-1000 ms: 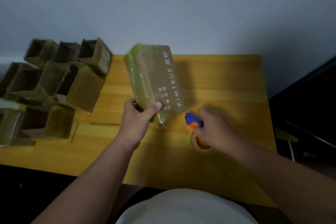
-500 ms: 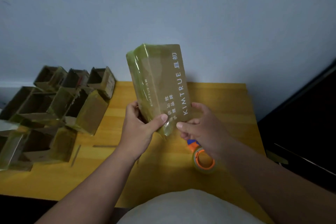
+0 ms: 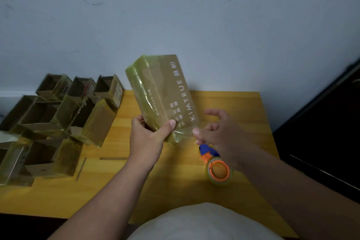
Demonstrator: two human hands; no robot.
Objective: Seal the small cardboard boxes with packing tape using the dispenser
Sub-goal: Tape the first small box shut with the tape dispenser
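Yellow bench (image 3: 243,107) below, the left hand (image 3: 148,138) alone grips the taped KIMTRUE box (image 3: 163,93) mid-frame by its lower end while the right hand (image 3: 222,132), fingers loose, hovers beside a trailing tape flap (image 3: 182,135), which could crease or stick to skin.

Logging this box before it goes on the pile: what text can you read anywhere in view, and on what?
"KIMTRUE" in large white letters: broad face of the taped box.
"KIMTRUE", small: its narrow side.
Chinese characters beside both: too blurred to read.
Open boxes, tape dispenser: no readable text.
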